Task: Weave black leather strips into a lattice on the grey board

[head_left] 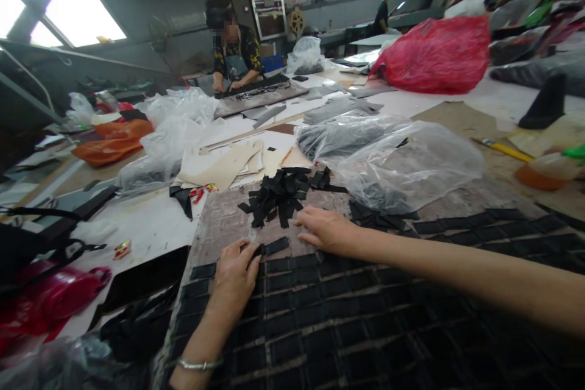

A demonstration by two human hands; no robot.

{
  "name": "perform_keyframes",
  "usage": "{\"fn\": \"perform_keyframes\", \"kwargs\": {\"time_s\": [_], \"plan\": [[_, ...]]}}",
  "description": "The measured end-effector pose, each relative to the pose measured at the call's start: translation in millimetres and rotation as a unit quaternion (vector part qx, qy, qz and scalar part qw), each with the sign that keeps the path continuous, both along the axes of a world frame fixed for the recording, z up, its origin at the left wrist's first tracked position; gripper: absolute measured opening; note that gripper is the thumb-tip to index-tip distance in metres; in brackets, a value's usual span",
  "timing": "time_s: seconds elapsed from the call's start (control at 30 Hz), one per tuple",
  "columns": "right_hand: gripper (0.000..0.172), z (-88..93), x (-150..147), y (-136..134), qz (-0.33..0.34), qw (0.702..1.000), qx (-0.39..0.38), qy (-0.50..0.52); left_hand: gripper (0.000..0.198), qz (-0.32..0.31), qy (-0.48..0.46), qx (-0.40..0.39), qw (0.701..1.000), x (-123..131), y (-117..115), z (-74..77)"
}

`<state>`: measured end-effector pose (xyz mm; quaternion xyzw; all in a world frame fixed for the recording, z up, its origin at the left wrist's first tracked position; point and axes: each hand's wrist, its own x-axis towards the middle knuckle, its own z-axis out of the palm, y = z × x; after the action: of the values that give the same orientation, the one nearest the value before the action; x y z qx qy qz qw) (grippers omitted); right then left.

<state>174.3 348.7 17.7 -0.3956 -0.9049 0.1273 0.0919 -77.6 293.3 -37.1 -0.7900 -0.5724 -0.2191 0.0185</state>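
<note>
Short black strips point(292, 280), which look like fabric, lie in rows across a worn board point(219, 210). My left hand point(233, 277) rests at the far left rows, its fingers curled and closed on a black strip at the end of a row. Beside its fingertips lies another slanted strip point(276, 246). My right hand point(326, 230) hovers at the near right side of a loose pile of black strips point(278, 192). Its fingers are slightly apart, and nothing shows between them. A bracelet point(200, 365) circles my left wrist.
Clear plastic bags point(411, 164) with dark pieces lie behind the board. A pink-red bag point(434, 55), a yellow-handled brush point(503, 149) and cream sheets point(228, 164) are farther off. Across the table, a person point(235, 55) works on dark material. Pink bags point(50, 298) sit at left.
</note>
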Motion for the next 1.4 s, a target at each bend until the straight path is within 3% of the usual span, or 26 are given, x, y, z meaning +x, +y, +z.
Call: {"fn": "perform_keyframes", "kwargs": {"time_s": [0.1, 0.2, 0.37, 0.53, 0.7, 0.87, 0.93, 1.07, 1.2, 1.4], "plan": [[0.019, 2.2, 37, 5, -0.057, 0.997, 0.035, -0.031, 0.028, -0.010, -0.001, 0.001, 1.000, 2, 3, 0.5], [0.022, -0.6, 59, 10, -0.064, 0.995, 0.025, -0.078, 0.029, -0.031, 0.001, -0.009, 0.999, 14, 8, 1.1], [0.012, -1.7, 56, 10, -0.061, 0.996, 0.017, -0.070, 0.027, -0.049, 0.007, -0.026, 0.998, 32, 17, -0.3], [0.008, -2.8, 25, 9, 0.034, 0.990, 0.094, -0.098, 0.024, -0.052, 0.012, -0.038, 0.998, 33, 18, -0.7], [0.014, -18.1, 4, 12, 0.164, 0.963, 0.189, -0.103, 0.024, -0.054, 0.010, -0.037, 0.998, 33, 18, -2.2], [0.021, -25.3, 9, 12, 0.193, 0.956, 0.203, -0.083, 0.023, -0.052, 0.005, -0.035, 0.998, 34, 18, -3.5], [0.028, -25.6, 9, 11, 0.185, 0.960, 0.192, -0.084, 0.023, -0.051, 0.006, -0.034, 0.998, 33, 18, -3.4], [0.014, -26.1, 2, 10, 0.157, 0.968, 0.174, -0.090, 0.024, -0.052, 0.012, -0.030, 0.998, 33, 18, -2.3], [0.015, -19.7, 7, 9, 0.136, 0.974, 0.163, -0.081, 0.025, -0.051, 0.019, -0.024, 0.998, 32, 16, -0.8], [0.022, -6.9, 54, 15, -0.041, 0.987, 0.123, -0.090, 0.028, -0.053, 0.017, -0.025, 0.998, 31, 13, 1.9]]}}
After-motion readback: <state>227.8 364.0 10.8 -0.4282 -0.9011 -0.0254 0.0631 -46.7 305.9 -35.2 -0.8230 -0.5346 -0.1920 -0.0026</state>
